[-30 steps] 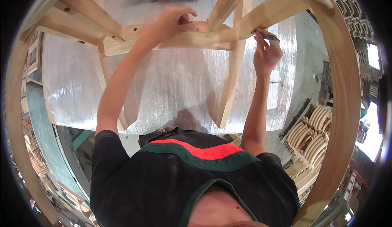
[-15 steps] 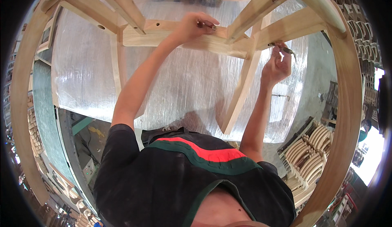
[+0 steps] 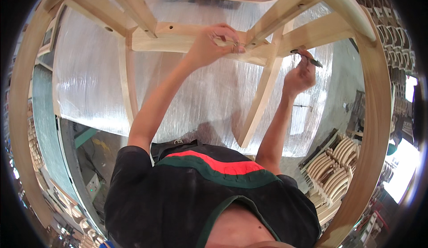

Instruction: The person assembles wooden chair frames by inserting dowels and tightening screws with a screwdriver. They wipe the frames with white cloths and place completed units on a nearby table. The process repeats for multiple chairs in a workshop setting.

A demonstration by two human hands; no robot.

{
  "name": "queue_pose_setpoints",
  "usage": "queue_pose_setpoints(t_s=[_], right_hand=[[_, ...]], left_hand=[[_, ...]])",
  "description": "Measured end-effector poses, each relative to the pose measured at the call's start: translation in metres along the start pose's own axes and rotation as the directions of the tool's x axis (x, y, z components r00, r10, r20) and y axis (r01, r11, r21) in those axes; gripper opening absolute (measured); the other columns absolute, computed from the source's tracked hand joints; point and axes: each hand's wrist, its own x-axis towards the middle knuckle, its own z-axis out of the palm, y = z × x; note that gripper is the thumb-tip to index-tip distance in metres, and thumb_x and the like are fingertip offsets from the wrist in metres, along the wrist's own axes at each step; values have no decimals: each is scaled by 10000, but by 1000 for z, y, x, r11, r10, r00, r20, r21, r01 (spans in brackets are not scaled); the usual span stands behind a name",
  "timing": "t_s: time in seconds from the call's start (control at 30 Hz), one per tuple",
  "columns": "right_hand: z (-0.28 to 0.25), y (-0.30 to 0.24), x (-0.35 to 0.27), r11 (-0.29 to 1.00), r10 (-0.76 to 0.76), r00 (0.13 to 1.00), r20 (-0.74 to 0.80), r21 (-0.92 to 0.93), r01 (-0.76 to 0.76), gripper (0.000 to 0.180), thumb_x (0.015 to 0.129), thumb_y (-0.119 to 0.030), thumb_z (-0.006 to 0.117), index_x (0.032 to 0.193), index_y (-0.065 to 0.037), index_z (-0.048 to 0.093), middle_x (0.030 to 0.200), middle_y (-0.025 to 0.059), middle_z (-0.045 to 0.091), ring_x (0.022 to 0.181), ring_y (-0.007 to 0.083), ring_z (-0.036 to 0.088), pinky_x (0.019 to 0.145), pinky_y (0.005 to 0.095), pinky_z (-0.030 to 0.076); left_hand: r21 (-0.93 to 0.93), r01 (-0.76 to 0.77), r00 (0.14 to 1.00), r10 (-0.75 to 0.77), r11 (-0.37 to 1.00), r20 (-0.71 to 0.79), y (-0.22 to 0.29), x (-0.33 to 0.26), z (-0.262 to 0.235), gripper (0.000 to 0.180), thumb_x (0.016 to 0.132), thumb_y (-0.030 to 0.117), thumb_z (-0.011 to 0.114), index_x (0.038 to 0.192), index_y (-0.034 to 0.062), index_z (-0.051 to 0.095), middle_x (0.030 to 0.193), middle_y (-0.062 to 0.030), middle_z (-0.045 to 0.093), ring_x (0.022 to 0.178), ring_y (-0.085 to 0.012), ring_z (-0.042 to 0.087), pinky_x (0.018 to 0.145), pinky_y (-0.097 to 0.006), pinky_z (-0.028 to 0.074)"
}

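A light wooden chair frame point(image 3: 167, 43) stands in front of me, with holes in its rails. My left hand point(image 3: 214, 45) is over the cross rail, its thumb and fingers curled together near the rail's right end. What they pinch, if anything, is too blurred to make out. My right hand point(image 3: 299, 76) grips a slim dark tool point(image 3: 314, 62) between thumb and fingers, just below the right side rail point(image 3: 318, 32). The tool's kind is unclear. Close to those fingertips is a dark hole or fitting at the rail's lower edge.
Clear plastic film point(image 3: 191, 96) covers the surface beneath the frame. Curved wooden legs point(image 3: 372, 114) arch round both sides. Stacked curved wooden parts point(image 3: 334, 165) lie at the lower right, and a green-topped bench point(image 3: 44, 110) runs along the left.
My left hand has lowered slightly toward the cross rail's near edge, and the dark piece seen by its fingers no longer shows. My right hand has turned the tool slightly and dropped a little.
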Motion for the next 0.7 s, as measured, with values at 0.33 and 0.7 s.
queue_pose_setpoints(t_s=[0.33, 0.7], right_hand=[[6, -139, -8, 993, 103, 752, 650, -108, -43, 101, 813, 45, 632, 909, 31, 656, 911, 122, 677, 808, 167, 642, 725, 264, 503], [131, -114, -57, 915, 115, 194, 974, -28, -401, 153, 832, -67, 645, 942, 39, 645, 785, 101, 666, 730, 130, 639, 680, 267, 508]], left_hand=[[-186, -42, 999, 40, 982, -13, 78, -60, 1, 240, 652, -3, 805, 839, 13, 657, 1056, -98, 641, 966, -164, 608, 789, -288, 486], [-76, 325, 833, -324, 943, -450, 45, -110, -67, 149, 734, -41, 707, 866, -32, 640, 849, -98, 681, 809, -185, 673, 718, -291, 558]])
